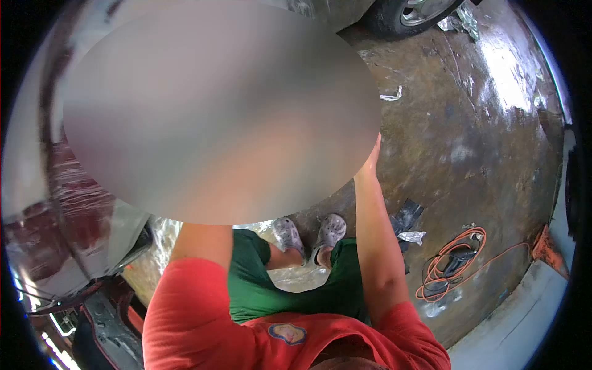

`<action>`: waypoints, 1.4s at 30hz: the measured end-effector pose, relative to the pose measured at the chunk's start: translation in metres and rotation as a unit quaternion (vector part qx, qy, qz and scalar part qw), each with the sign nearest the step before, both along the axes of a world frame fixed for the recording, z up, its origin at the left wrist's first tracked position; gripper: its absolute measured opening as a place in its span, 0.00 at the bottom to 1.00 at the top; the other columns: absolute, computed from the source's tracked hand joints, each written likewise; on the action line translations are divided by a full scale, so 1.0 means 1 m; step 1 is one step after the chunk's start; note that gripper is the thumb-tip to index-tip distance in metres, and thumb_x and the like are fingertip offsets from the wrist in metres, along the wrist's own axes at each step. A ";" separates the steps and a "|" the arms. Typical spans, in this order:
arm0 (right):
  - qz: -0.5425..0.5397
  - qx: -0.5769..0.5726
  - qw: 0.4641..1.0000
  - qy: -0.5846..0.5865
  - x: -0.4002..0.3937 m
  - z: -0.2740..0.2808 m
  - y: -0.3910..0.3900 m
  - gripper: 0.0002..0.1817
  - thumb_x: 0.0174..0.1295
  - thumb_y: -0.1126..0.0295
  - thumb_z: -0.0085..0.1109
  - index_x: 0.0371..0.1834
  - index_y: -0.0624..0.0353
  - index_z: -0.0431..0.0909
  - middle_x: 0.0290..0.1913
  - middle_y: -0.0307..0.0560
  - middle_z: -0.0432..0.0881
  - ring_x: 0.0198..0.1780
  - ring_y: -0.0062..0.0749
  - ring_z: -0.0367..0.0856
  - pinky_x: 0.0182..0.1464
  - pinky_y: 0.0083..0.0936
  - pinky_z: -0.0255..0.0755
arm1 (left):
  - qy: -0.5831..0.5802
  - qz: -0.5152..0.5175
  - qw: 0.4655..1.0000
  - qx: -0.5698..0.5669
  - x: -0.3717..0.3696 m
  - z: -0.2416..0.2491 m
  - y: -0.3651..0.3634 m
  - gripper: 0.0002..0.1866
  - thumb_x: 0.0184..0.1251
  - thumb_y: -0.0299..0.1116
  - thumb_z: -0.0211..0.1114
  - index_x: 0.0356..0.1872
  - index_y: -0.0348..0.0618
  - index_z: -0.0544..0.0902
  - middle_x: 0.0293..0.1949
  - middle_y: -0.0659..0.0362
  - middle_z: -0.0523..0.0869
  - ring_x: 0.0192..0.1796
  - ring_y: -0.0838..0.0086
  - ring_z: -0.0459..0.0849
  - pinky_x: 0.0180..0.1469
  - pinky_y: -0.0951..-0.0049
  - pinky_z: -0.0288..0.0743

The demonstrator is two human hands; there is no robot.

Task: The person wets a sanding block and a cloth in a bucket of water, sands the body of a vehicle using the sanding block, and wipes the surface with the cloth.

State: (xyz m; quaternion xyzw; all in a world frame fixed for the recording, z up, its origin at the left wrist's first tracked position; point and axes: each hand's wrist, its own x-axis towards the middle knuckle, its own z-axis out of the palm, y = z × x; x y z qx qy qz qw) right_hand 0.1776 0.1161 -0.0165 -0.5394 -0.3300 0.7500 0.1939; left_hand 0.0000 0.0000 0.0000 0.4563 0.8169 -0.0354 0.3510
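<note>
A large blurred oval covers the middle and upper left of the head view and hides most of what is before me. My left arm (203, 242) reaches forward into this blur, so the hand and its fingers cannot be made out. Only the outer edge of my right hand (372, 159) shows at the blur's right border, with its fingers hidden. Whether either hand holds or touches anything is not visible. Nearest on the left is a vehicle body, with a dark red panel (77, 179) under what looks like clear film.
A wheel (410, 15) stands at the top right. On the wet-looking floor (456, 154) lie a coiled orange cord (431, 271) with a dark tool, dark and silvery scraps (407, 216), and an orange object (547, 251) by the wall. My feet in grey clogs (330, 229) are below.
</note>
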 end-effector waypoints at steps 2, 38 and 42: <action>0.002 0.010 0.999 -0.039 0.002 0.023 0.012 0.25 0.79 0.55 0.58 0.70 0.57 0.69 0.53 0.42 0.81 0.50 0.29 0.80 0.59 0.31 0.74 | -0.002 0.033 0.999 -0.037 0.007 -0.038 0.021 0.31 0.61 0.43 0.67 0.69 0.59 0.83 0.81 0.55 0.67 0.79 0.46 0.68 0.73 0.45 0.70; 0.249 0.626 0.738 -0.035 -0.126 -0.112 -0.007 0.28 0.77 0.54 0.53 0.71 0.63 0.68 0.67 0.68 0.76 0.66 0.66 0.77 0.66 0.52 0.73 | 0.766 -0.332 0.543 0.092 -0.070 0.533 -0.064 0.50 0.78 0.71 0.39 0.81 0.32 0.58 0.84 0.44 0.56 0.86 0.57 0.50 0.86 0.56 0.41; 0.256 0.631 0.732 -0.039 -0.128 -0.116 -0.003 0.28 0.78 0.54 0.52 0.72 0.62 0.67 0.67 0.68 0.76 0.65 0.66 0.77 0.66 0.52 0.73 | 0.755 -0.369 0.527 0.126 -0.083 0.538 -0.022 0.49 0.78 0.70 0.40 0.81 0.32 0.58 0.84 0.44 0.56 0.86 0.58 0.50 0.87 0.58 0.40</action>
